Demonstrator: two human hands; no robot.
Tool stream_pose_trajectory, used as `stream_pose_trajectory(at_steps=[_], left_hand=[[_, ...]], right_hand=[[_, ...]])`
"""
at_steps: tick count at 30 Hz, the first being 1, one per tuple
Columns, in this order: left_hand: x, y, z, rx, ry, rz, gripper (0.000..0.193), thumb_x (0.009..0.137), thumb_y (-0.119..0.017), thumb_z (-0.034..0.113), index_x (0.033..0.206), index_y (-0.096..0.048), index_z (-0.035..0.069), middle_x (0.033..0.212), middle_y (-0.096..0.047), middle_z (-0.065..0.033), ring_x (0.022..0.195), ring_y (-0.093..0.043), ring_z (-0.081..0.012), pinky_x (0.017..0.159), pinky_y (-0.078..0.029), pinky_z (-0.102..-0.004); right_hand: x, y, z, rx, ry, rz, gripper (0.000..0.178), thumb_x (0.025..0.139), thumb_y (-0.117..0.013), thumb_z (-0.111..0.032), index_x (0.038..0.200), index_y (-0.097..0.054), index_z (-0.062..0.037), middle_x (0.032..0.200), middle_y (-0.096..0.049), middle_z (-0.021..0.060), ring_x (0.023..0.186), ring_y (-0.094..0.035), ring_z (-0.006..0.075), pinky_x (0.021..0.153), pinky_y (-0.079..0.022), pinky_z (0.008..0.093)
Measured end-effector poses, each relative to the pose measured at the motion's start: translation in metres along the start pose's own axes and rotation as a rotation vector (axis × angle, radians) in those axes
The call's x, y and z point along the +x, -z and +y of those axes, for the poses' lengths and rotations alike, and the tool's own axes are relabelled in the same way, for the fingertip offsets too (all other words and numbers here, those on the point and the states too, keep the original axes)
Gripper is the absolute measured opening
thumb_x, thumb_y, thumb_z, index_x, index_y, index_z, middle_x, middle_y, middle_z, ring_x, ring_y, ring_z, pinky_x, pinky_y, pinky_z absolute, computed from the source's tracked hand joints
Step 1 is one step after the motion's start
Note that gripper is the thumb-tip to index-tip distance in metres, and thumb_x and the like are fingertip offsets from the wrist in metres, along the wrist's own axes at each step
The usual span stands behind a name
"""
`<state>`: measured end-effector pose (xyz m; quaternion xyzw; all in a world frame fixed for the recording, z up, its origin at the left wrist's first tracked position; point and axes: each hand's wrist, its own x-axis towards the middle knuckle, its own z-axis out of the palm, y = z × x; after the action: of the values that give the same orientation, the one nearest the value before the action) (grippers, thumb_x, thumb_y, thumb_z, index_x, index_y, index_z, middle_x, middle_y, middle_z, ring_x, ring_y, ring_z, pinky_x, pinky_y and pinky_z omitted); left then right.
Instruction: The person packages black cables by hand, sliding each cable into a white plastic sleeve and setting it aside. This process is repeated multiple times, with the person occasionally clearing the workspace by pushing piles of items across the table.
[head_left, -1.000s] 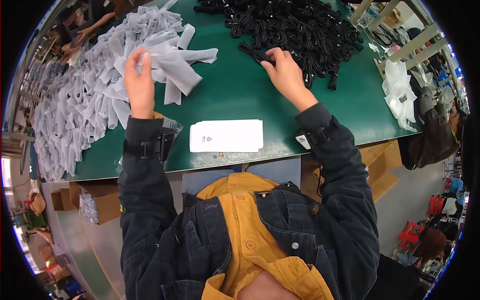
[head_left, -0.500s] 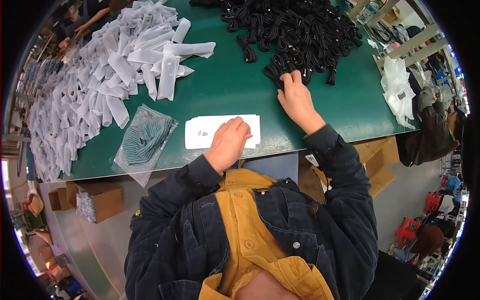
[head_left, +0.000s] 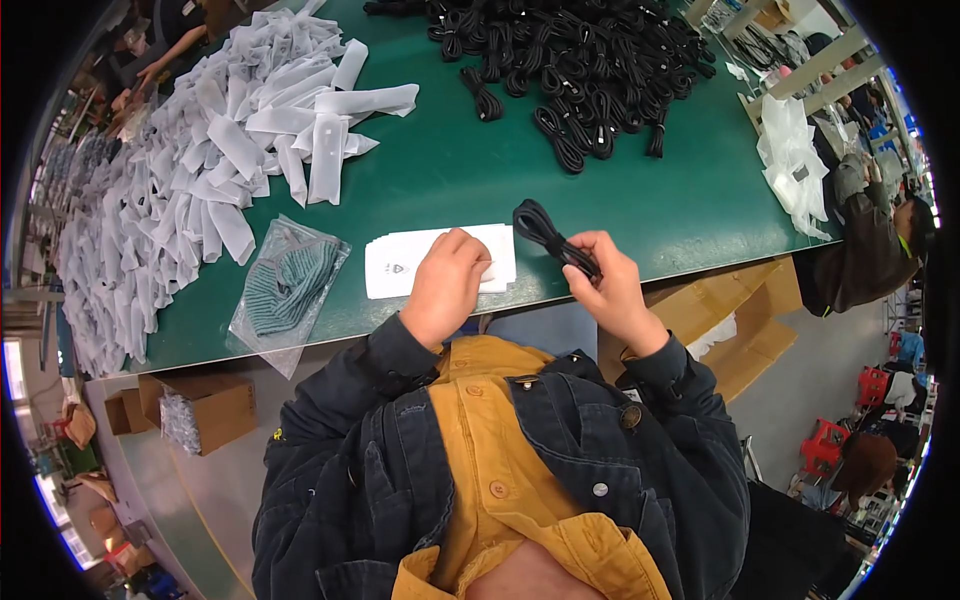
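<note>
The right fingers (head_left: 597, 242) hide part of the held cable (head_left: 540, 225); the left fingers (head_left: 460, 245) cover part of the papers (head_left: 392, 250), whose print is too small to read. The top edge cuts off the cable pile (head_left: 575, 75) at one o'clock and a person (head_left: 178, 50) at ten o'clock.

From my head, the left of two fisheye cameras faces steeply down, close above my left hand (head_left: 447, 285) and right hand (head_left: 612, 285), with my jacket (head_left: 335, 480) near and the green table (head_left: 440, 180) stretching across the far part.
</note>
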<state>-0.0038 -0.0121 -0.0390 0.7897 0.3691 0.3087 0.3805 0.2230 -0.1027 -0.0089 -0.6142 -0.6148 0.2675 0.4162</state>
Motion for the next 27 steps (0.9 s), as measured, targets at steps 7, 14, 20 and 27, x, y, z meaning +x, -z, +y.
stream_pose_trajectory(at_steps=[7,14,20,27], left_hand=[[0.001,0.006,0.004,0.016,0.111,-0.068,0.005,0.087,-0.065,0.0,0.09,-0.06,-0.001,0.084,-0.062,-0.0071,0.073,-0.057,-0.0138,0.067,-0.048,-0.0285],[-0.004,0.002,0.0,-0.185,0.044,0.049,0.011,0.083,-0.066,-0.003,0.092,-0.059,-0.001,0.092,-0.062,-0.0123,0.086,-0.063,-0.0193,0.074,-0.049,-0.0293],[0.002,0.013,0.023,0.037,-0.34,-0.022,0.01,0.083,-0.065,-0.003,0.089,-0.058,0.001,0.097,-0.061,-0.0118,0.091,-0.06,-0.026,0.078,-0.049,-0.0331],[0.013,0.021,0.02,-0.028,-0.208,0.082,0.011,0.082,-0.067,-0.001,0.088,-0.057,0.001,0.098,-0.06,-0.0119,0.093,-0.058,-0.03,0.08,-0.048,-0.0343]], right_hand=[[-0.013,-0.01,0.006,-0.237,0.296,-0.002,0.028,0.08,-0.069,-0.004,0.106,-0.058,-0.0006,0.084,-0.06,0.0092,0.063,-0.059,0.0203,0.056,-0.047,0.0314],[-0.007,-0.005,0.0,-0.392,0.449,-0.139,0.032,0.078,-0.07,-0.005,0.108,-0.06,-0.0018,0.084,-0.059,0.0115,0.064,-0.058,0.0282,0.057,-0.047,0.0348],[0.007,-0.004,0.007,0.637,-0.722,-0.412,0.038,0.079,-0.071,-0.003,0.116,-0.063,-0.005,0.082,-0.057,0.0055,0.065,-0.056,0.0229,0.061,-0.047,0.0318],[0.018,-0.01,-0.011,-0.209,0.574,-0.09,0.035,0.084,-0.07,0.001,0.117,-0.063,-0.0023,0.095,-0.058,0.0082,0.078,-0.057,0.0141,0.065,-0.048,0.0265]])
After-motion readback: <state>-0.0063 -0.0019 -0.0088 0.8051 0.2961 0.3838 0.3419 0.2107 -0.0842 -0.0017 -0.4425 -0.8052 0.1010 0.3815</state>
